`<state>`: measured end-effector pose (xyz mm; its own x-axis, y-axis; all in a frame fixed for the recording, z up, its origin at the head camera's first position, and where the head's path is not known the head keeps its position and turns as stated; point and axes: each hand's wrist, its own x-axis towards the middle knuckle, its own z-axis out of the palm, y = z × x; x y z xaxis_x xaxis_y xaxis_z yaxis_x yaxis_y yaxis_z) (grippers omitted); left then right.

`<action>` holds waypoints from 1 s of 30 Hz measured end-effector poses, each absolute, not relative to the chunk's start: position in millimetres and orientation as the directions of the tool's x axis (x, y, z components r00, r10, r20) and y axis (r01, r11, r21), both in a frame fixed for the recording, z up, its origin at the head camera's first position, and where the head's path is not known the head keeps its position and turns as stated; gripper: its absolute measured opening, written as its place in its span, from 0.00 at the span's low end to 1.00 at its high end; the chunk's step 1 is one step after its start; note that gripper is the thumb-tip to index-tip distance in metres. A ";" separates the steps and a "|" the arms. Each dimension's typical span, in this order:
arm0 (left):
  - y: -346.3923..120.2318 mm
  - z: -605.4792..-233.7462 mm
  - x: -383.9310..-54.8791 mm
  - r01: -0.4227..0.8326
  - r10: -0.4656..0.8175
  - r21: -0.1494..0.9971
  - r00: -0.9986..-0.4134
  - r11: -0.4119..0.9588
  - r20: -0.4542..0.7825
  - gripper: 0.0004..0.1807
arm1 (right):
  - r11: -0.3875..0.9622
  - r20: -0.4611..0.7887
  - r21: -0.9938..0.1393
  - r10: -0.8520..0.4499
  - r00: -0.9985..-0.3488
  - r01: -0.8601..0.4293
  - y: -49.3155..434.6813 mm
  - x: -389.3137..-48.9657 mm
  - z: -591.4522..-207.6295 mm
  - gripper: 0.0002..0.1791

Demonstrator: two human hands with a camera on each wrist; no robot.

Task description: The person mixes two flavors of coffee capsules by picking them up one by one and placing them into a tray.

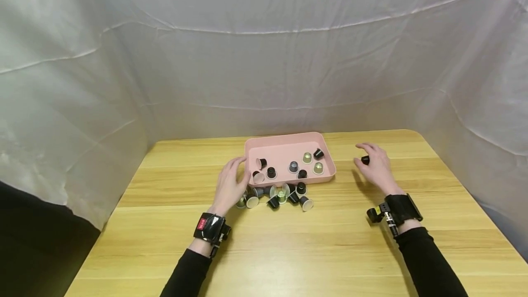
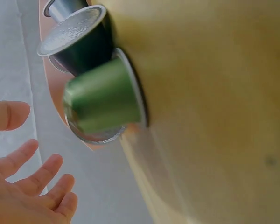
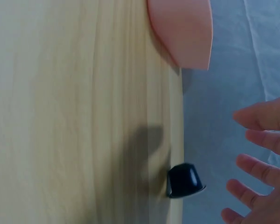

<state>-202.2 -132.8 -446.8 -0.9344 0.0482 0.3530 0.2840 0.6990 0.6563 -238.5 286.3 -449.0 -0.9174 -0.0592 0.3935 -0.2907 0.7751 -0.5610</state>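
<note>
My left hand (image 1: 228,188) hovers at the left end of a pink tray (image 1: 284,141), thumb and fingers spread apart and holding nothing. Just beside it, a group of coffee capsules lies in front of the tray. Among them a green capsule (image 2: 105,98) and a dark capsule with a foil lid (image 2: 79,39) appear large in the left wrist view. To the right of the tray, my right hand (image 1: 377,168) is held over the table with fingers apart. A single black capsule (image 3: 184,181) sits on the wood below it, and the right wrist view shows the fingers not touching it.
Inside the tray are several capsules, such as a grey one (image 1: 293,166), a gold-green one (image 1: 318,167) and a black one (image 1: 318,153). The wooden table (image 1: 309,251) is backed by a pale hanging sheet (image 1: 268,68) on the far side and both flanks.
</note>
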 end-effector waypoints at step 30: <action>-143.2 -447.4 -192.9 0.258 0.069 0.675 -0.953 0.691 0.294 0.28 | 0.913 0.070 -0.396 -0.074 -0.995 -0.096 307.2 -263.4 -449.0 0.30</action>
<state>-192.9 -143.2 -447.4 -0.9533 0.0691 0.2939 0.2582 0.6910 0.6751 -263.4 307.2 -449.0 -0.9948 -0.0743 0.0699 -0.0961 0.9132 -0.3961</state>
